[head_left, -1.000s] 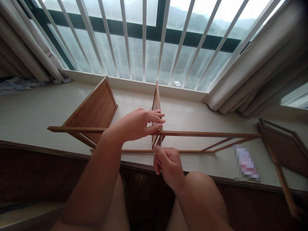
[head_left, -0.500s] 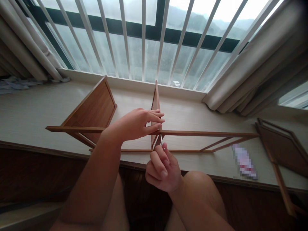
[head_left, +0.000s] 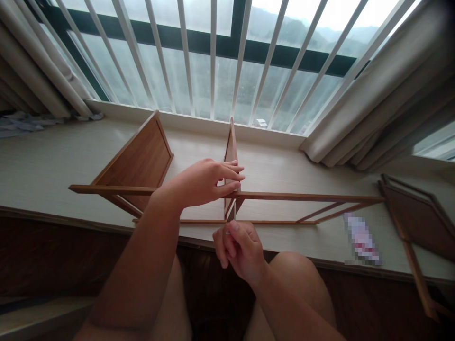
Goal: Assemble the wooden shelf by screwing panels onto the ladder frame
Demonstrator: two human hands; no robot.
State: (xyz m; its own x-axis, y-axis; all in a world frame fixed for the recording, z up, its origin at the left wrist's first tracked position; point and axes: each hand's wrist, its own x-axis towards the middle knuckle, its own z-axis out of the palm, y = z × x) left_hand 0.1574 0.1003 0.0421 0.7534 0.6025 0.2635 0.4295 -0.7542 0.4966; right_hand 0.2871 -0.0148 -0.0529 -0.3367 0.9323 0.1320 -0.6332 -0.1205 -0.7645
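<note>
A: Far left?
B: Beige curtain [head_left: 42,61], ten o'clock, beside the pale ledge [head_left: 42,170].

A: And the wooden frame [head_left: 302,196]?
B: On the ledge, its upper rail [head_left: 113,190] running from nine o'clock to three. Left panel [head_left: 137,156] slants at nine.

A: Left hand [head_left: 213,180]?
B: Dial centre. Open, palm down, fingers outstretched over the rail where it meets the middle panel [head_left: 232,144], which points to twelve.

A: Right hand [head_left: 241,248]?
B: Six o'clock, fingers curled, gripping a thin rod [head_left: 234,210] that rises towards that joint. Cannot tell whether its tip is seated.

A: Further right?
B: Pixelated item [head_left: 362,239] at four, second curtain [head_left: 377,90] at two, dark wooden piece [head_left: 423,218] at three.
</note>
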